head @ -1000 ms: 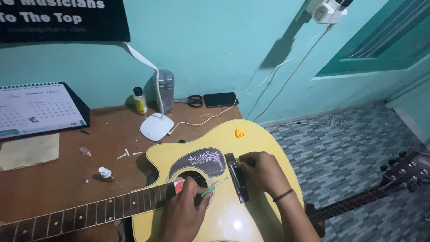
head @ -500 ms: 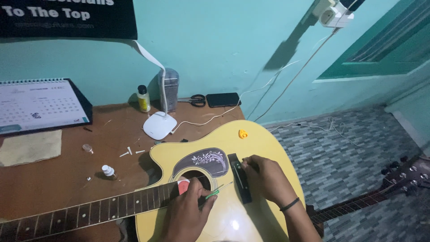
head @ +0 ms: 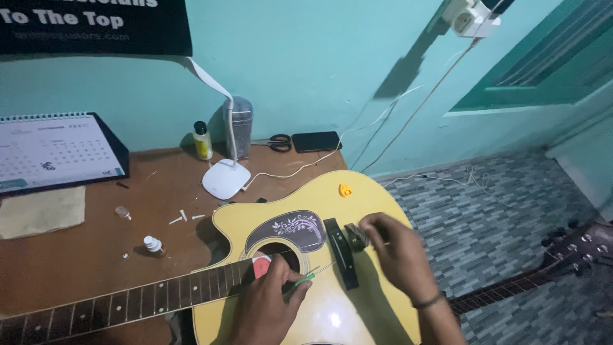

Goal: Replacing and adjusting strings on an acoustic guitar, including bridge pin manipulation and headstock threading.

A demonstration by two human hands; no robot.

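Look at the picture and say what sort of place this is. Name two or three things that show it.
Probably a home workroom used for guitar repair. A yellow guitar lies on a wooden desk under a lamp, with a calendar against the wall and a second guitar's neck nearby.

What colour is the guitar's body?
Yellow; the guitar shows best in the head view.

Bare forearms; right wrist (head: 426, 300) wears (seemingly dark) band.

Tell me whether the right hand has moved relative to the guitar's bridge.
Yes. The right hand has lifted slightly off the black bridge, now pinching a small dark part just beside it.
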